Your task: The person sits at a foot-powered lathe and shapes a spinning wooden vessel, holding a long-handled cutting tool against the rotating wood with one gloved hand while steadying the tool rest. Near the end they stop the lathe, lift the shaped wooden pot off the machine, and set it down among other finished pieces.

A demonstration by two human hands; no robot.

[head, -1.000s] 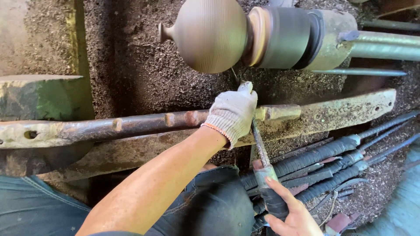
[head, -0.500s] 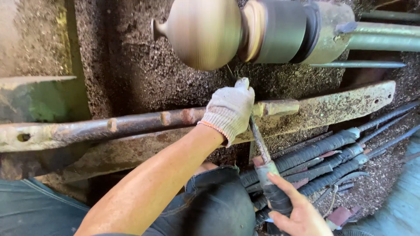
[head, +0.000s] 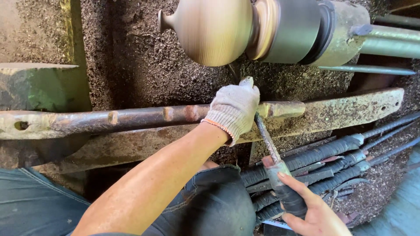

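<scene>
A bed of dark wood shavings [head: 144,65] fills the upper half of the view, with open room left of the turning work. Across the middle runs a long rusty tool rest bar [head: 131,118], lying left to right, and beneath it a flat weathered beam [head: 341,113] whose right end stops short of the frame edge. Above them a rounded wooden workpiece [head: 210,30] sits on a lathe, its long axis horizontal, a small knob at its left end and a dark chuck [head: 291,28] at its right. At lower right lies a bundle of long wrapped tools [head: 323,161], slanting up to the right. The gloved left hand [head: 234,109] is closed over the bar and the ribbed steel turning tool [head: 267,142], which slopes from lower right up towards the underside of the workpiece. The bare right hand [head: 313,212] grips its taped handle just beside the bundle.
</scene>
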